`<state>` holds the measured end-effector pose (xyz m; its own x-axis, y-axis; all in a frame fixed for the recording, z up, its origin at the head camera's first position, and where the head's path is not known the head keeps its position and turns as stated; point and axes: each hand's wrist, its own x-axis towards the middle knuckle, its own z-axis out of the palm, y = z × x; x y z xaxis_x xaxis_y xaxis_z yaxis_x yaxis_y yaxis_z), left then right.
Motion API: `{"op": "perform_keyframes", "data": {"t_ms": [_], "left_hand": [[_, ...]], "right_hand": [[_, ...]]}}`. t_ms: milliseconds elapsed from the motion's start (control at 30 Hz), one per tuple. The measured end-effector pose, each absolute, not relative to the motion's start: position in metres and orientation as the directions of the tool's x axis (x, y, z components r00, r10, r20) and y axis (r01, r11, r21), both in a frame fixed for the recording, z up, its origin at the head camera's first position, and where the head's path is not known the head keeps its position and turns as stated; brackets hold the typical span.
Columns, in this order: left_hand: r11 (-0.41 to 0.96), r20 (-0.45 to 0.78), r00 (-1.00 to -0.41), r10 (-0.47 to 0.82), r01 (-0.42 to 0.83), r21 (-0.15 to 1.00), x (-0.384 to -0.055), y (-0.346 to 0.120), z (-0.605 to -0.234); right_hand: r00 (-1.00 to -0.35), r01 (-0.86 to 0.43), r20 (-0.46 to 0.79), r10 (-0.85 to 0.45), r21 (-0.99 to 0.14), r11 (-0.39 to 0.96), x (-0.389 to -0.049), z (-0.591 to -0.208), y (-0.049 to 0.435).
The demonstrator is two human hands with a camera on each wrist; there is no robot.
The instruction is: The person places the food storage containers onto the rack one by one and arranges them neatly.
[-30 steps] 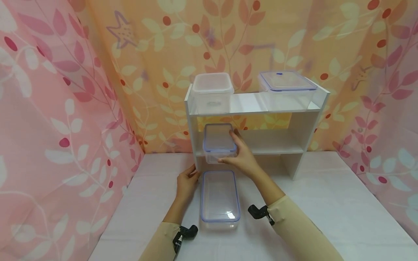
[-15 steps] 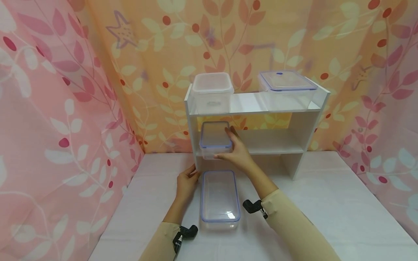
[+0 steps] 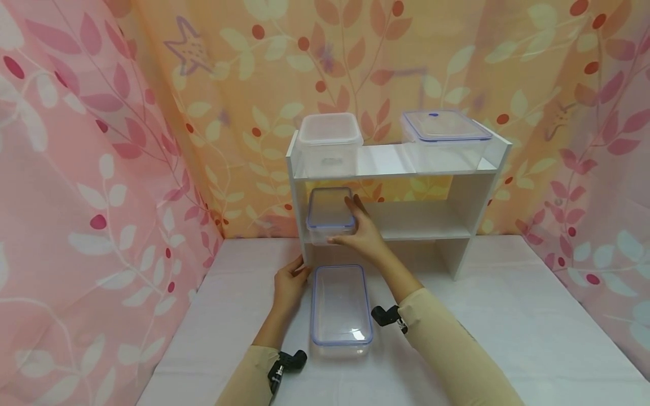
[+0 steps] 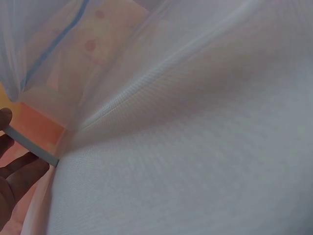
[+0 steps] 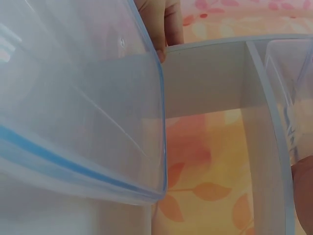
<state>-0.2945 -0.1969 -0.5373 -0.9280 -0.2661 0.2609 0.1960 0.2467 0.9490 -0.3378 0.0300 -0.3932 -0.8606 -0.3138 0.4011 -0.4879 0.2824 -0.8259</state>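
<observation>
My right hand point(image 3: 363, 231) grips a small clear food container point(image 3: 329, 208) with a blue-rimmed lid by its right side, thumb low at the front. The container sits at the left end of the middle board of a white shelf unit point(image 3: 421, 220), beside the left side panel. In the right wrist view, part of that container point(image 5: 279, 68) shows at the right edge. My left hand point(image 3: 289, 287) pinches the lower front edge of the left side panel; the left wrist view shows fingers on both sides of the panel point(image 4: 32, 147).
A longer clear container point(image 3: 342, 304) with a blue-rimmed lid stands on the white-covered table point(image 3: 508, 338) between my forearms. On the top board stand a white-lidded container point(image 3: 330, 146) at left and a wide blue-rimmed one point(image 3: 447, 141) at right. Patterned curtains point(image 3: 244, 84) surround the table.
My right hand has moved left and slightly away from me, carrying the small food container farther onto the middle board toward the left panel. The left hand stays on the panel.
</observation>
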Motion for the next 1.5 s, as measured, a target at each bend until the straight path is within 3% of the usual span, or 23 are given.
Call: {"op": "perform_keyframes", "data": {"t_ms": [900,1167,1500], "left_hand": [[0.243,0.264,-0.931,-0.253,0.203,0.948,-0.297,-0.201,-0.539],[0.239,0.263,-0.931,-0.254,0.203,0.95,-0.298,-0.2,-0.539],[0.232,0.256,-0.933,-0.251,0.199,0.952,-0.296,-0.199,-0.54]], "right_hand": [[-0.859,-0.498,0.387,-0.335,-0.781,0.376,-0.34,-0.389,0.024],[-0.843,-0.534,0.413,-0.343,-0.715,0.451,-0.328,-0.391,0.031],[-0.827,-0.561,0.455,-0.329,-0.701,0.44,-0.308,-0.388,0.038]]}}
